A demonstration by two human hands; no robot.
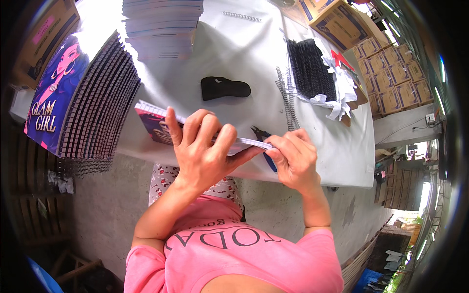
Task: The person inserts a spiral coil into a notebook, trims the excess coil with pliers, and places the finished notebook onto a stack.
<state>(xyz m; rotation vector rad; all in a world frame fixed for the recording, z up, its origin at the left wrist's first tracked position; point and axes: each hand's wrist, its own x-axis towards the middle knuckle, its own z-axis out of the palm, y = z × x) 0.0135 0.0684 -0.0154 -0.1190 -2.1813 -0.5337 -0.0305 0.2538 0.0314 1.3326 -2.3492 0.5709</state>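
Note:
My left hand (202,154) is closed round a thin notebook (152,126) with a dark purple and pink cover, held on edge above the near side of the table. One finger stands up along its top edge. At the notebook's right end, my right hand (295,158) pinches the edge between thumb and fingers; whether a wire end is in that pinch is too small to tell. Cutting pliers (270,162) with blue handles lie on the table just behind, partly hidden by my right hand. Farther back rests a black, rounded, flat-ended object (224,89) with a small white mark.
At the left stands a tall stack of spiral-bound notebooks (100,93). Another stack of paper blocks (163,29) is behind. Loose wire coils (287,100) and a bundle of black coils (311,68) on white paper lie right on the white table (337,161). Cardboard boxes (395,73) are piled beyond.

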